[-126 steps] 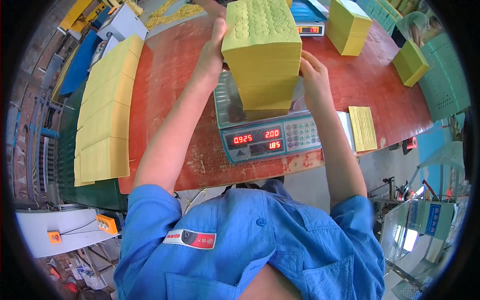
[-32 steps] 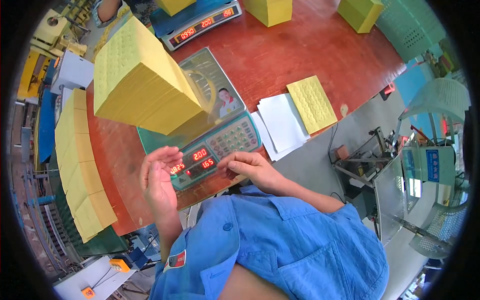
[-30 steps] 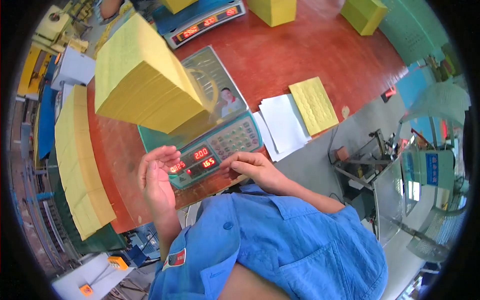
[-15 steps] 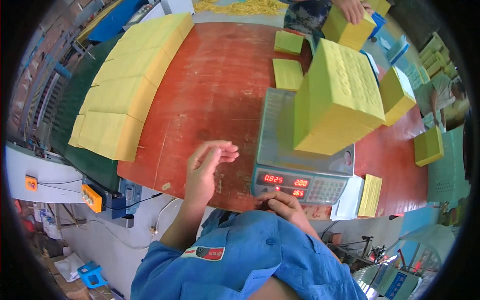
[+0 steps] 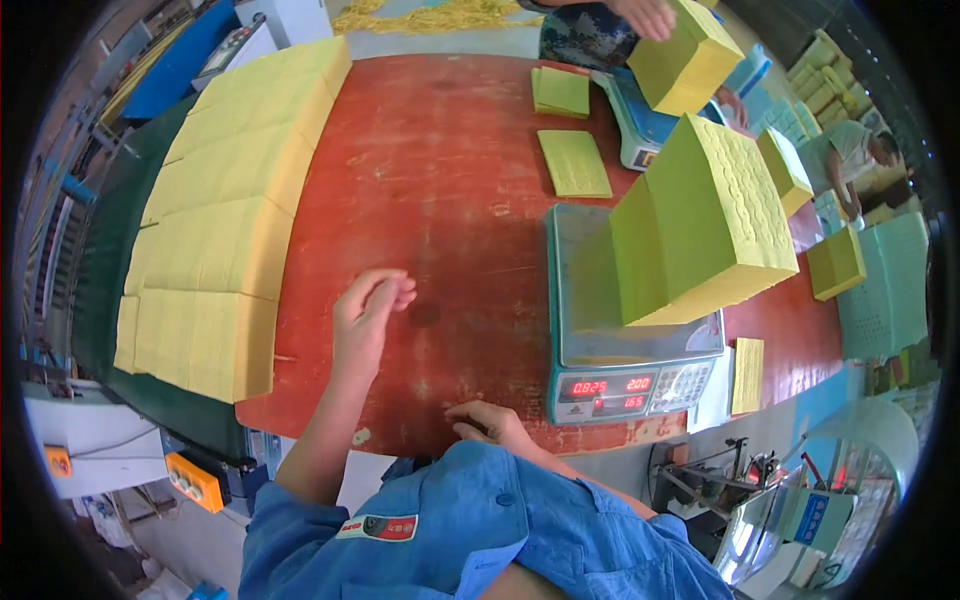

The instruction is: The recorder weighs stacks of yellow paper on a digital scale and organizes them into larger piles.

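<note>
Yellow stack on scale, two hands beside it

Head view, as I see it from the room:

Stack: one, yellow, tall, embossed on one face; stands on the pan of the near scale, free of both hands. Red digits lit.

Left hand: fingers loosely bent, holding nothing I can see; over the red table, between the row and the scale.

Right hand: fingers curled, near the table's front edge, apart from the scale; how far closed, I cannot tell.

Row: yellow blocks, packed together, along the table's left side.

Pads: yellow, thin, lying beyond the near scale.

Slab: yellow, embossed, beside white paper, right of the scale.

Far scale: blue-topped, bearing a second block; a co-worker's hand is just beside it, contact unclear.

Crate: green, perforated, at right.
</note>
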A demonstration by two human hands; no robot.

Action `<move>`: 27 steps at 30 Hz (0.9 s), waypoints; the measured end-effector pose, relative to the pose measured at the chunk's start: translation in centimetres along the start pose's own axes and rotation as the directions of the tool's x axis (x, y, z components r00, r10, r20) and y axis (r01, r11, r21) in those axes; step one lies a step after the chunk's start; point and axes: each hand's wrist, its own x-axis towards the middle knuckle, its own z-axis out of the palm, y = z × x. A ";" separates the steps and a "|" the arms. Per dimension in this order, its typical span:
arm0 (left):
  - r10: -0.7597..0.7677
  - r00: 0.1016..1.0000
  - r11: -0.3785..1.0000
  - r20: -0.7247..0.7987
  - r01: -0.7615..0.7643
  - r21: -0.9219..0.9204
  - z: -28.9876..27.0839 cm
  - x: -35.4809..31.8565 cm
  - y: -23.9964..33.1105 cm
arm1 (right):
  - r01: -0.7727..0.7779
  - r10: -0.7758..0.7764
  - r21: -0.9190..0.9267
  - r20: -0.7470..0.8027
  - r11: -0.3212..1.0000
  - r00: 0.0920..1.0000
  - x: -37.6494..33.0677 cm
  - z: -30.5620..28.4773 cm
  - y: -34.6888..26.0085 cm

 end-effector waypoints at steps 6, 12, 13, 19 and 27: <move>0.287 0.918 0.895 0.273 -0.359 0.264 9.3 12.0 -4.4 | 0.206 -0.294 -0.333 -0.242 0.920 0.925 -2.6 0.2 1.8; 0.414 0.716 0.642 0.561 -0.667 0.378 20.5 23.5 -7.9 | 0.151 -0.281 -0.405 -0.284 0.902 0.917 -3.2 0.6 3.9; 0.477 0.611 0.549 0.632 -0.768 0.329 21.7 24.5 -8.5 | 0.166 -0.283 -0.399 -0.256 0.902 0.924 -3.2 0.6 4.2; 0.394 0.407 0.173 0.824 -0.914 0.368 26.2 25.8 -10.3 | 0.110 -0.233 -0.365 -0.313 0.924 0.921 -3.0 0.1 4.3; 0.352 0.247 -0.072 0.903 -0.955 0.289 25.2 26.0 -11.3 | 0.123 -0.244 -0.366 -0.308 0.923 0.920 -2.8 0.3 3.4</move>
